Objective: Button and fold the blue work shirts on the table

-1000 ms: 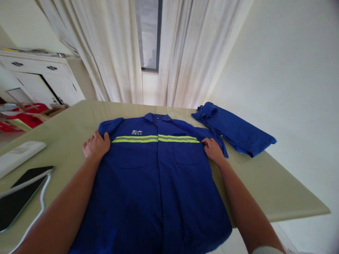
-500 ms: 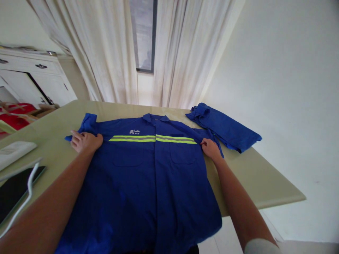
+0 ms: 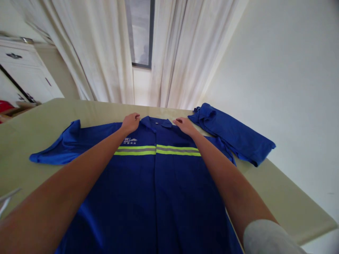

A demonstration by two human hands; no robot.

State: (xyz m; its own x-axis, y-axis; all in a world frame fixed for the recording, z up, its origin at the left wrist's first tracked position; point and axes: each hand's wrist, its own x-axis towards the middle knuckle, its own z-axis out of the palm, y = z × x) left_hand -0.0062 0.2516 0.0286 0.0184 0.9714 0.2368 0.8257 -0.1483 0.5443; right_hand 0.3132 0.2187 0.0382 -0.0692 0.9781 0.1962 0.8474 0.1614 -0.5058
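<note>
With the frame-left sleeve (image 3: 63, 145) now drawn out, the shirt (image 3: 169, 190) is spread wider at centre; left hand (image 3: 131, 122) and right hand (image 3: 184, 126) are shifted beside its collar (image 3: 167, 124), their grip impossible to tell.

Work jacket (image 3: 169, 197): hem runs off the bottom edge. Left forearm (image 3: 79, 180) covers part of its chest and one sleeve; right forearm (image 3: 227, 180) covers part of the other side. Chest print (image 3: 129, 141) and collar label (image 3: 156, 123) too small to read. Left hand (image 3: 131, 122), right hand (image 3: 184, 125): whether the fingers grip cloth, cannot tell. White cable (image 3: 10, 194), cabinet (image 3: 26, 72) and red item (image 3: 5, 106) cut by left edge; the last unidentifiable. Shape in window pane (image 3: 141, 31) blurred.
</note>
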